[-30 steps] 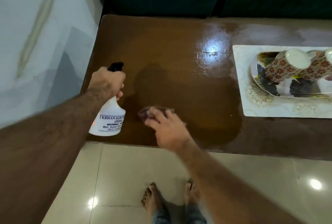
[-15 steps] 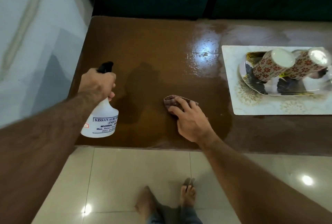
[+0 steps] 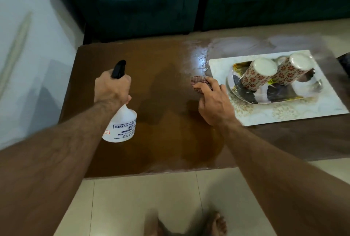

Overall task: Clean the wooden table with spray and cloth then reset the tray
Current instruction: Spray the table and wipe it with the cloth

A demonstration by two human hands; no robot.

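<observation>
My left hand (image 3: 113, 89) grips the neck of a white spray bottle (image 3: 122, 125) with a black nozzle, held over the left part of the brown wooden table (image 3: 151, 61). My right hand (image 3: 214, 101) presses a small checked cloth (image 3: 198, 81) flat on the table's middle, just left of a white placemat (image 3: 287, 114). On the placemat sits a glossy tray (image 3: 244, 95) carrying two upside-down floral mugs (image 3: 259, 74). The tabletop around the cloth looks wet and shiny.
Dark teal sofa cushions (image 3: 144, 3) stand behind the table. A white wall (image 3: 24, 46) runs along the left. Beige floor tiles (image 3: 144, 203) lie below the table's near edge, with my bare feet at the bottom. A dark object (image 3: 345, 63) shows at the far right edge.
My right hand slid the cloth from the table's near edge away and to the right, up to the placemat. My left hand keeps hold of the spray bottle. The view has shifted.
</observation>
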